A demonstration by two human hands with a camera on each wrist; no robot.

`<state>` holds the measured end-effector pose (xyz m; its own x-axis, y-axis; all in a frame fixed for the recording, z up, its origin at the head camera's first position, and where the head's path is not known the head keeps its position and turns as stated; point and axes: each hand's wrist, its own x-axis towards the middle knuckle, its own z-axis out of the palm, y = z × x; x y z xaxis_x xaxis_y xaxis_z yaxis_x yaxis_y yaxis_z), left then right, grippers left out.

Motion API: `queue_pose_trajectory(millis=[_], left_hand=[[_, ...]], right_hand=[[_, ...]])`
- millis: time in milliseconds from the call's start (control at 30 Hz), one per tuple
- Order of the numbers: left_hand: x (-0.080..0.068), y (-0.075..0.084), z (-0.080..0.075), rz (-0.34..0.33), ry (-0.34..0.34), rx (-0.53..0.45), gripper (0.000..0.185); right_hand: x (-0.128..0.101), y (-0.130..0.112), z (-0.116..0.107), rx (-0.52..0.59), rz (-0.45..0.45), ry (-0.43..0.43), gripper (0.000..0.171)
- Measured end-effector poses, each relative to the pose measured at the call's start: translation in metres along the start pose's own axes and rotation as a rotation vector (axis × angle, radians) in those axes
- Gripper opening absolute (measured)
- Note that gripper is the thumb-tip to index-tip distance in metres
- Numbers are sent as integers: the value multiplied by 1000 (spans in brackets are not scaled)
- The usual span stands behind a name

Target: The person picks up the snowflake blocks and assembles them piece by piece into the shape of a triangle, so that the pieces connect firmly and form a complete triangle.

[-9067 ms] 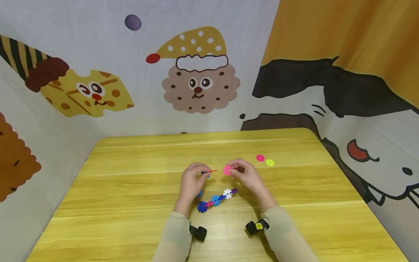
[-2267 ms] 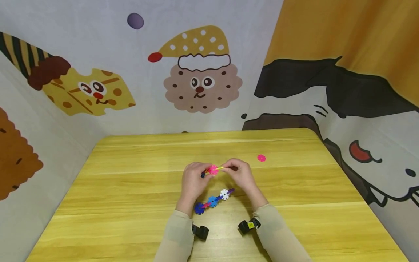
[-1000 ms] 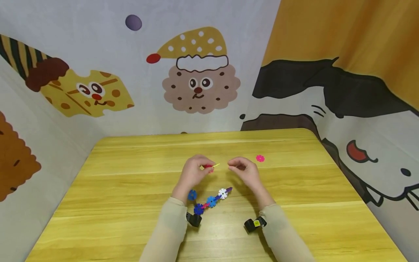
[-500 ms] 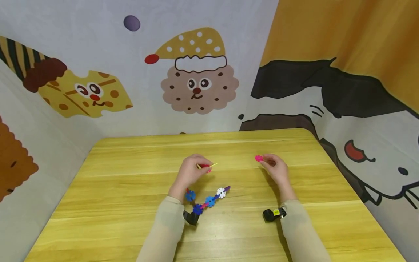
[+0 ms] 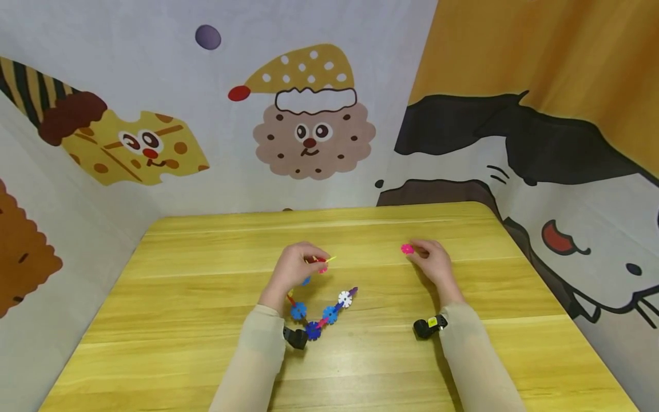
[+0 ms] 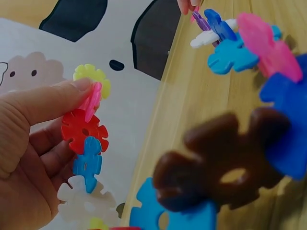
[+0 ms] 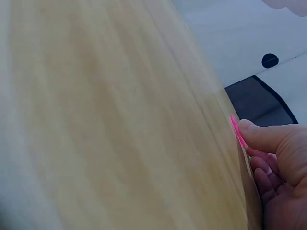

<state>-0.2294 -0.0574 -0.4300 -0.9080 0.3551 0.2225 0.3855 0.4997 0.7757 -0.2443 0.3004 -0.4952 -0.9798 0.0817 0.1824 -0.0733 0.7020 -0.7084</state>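
My left hand (image 5: 293, 266) pinches a chain of interlocking snowflake discs near its upper end, thumb on a pink disc (image 6: 93, 102). A yellow disc (image 6: 100, 76) tips that end; below the pink one hang a red disc (image 6: 81, 132), a blue disc (image 6: 89, 163) and a white disc (image 6: 86, 199). The rest of the chain curves below the hand, past a brown disc (image 6: 225, 163) and a dark blue disc (image 5: 313, 331), to a white disc (image 5: 345, 298) and a purple disc (image 5: 353, 290). Farther right, my right hand (image 5: 435, 264) pinches a loose pink disc (image 5: 407, 249) between thumb and fingers.
The wooden table (image 5: 206, 343) spans the lower view, its far edge against a white cartoon-printed cloth (image 5: 226, 143). Black wrist cameras sit on the left wrist (image 5: 296, 337) and on the right wrist (image 5: 425, 328).
The yellow disc left the table and joined the chain. My right hand then moved right and took hold of the last loose pink disc. My left hand shifted slightly left with the chain.
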Motion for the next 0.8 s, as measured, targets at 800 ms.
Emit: queue_pose_trajectory(millis=[800], left_hand=[[-5,-11,4,-21,1,-153,16]], right_hand=[[6,-3,3,-52,1,-21,30]])
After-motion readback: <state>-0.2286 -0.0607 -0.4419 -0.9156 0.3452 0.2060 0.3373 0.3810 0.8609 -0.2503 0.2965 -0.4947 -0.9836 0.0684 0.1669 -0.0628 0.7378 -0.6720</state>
